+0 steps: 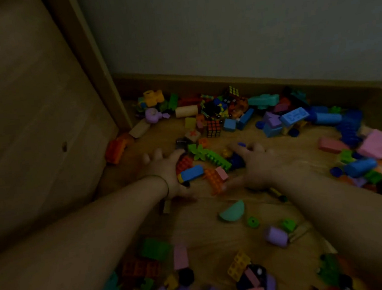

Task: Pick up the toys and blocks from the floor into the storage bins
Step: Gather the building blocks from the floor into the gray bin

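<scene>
Blocks heaped between hands, left hand and right hand spread wide, palms flanking them

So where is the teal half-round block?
In the head view, the teal half-round block lies on the floor just below the right hand, beside a small green ring.

**Two hands flank a heap of blocks**

In dim light the left hand lies spread on the wooden floor, its palm against a red block and a blue block. The right hand, fingers spread, rests near a long green brick.
</scene>
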